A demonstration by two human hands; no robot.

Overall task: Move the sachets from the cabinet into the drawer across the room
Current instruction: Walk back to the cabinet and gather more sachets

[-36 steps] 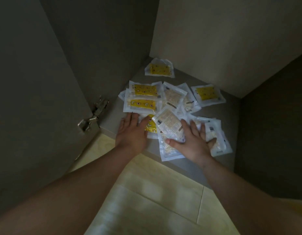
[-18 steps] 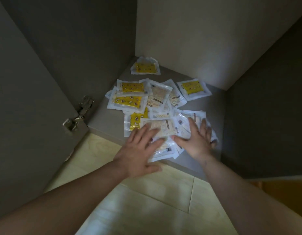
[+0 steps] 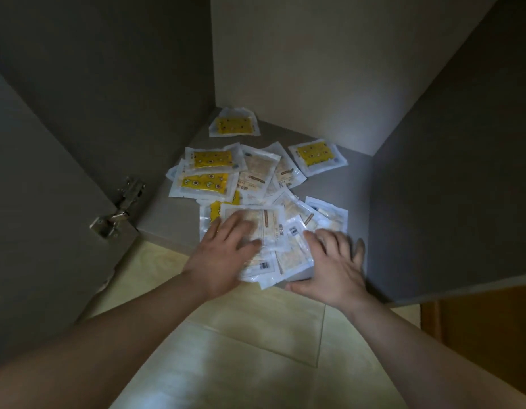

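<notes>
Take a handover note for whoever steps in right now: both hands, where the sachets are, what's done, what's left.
Left hand: open, pressing flat on the front beige sachet.
Right hand: open, fingers spread on the sachets beside it; no grip.
Sachets: loose overlapping pile on the cabinet floor; one yellow sachet lies apart in the back corner.
Done: cabinet door is open; nothing lifted.
Left: gather all and carry them to the drawer, which is not in view.

Grey cabinet floor — sachets scattered, overlapping.
</notes>
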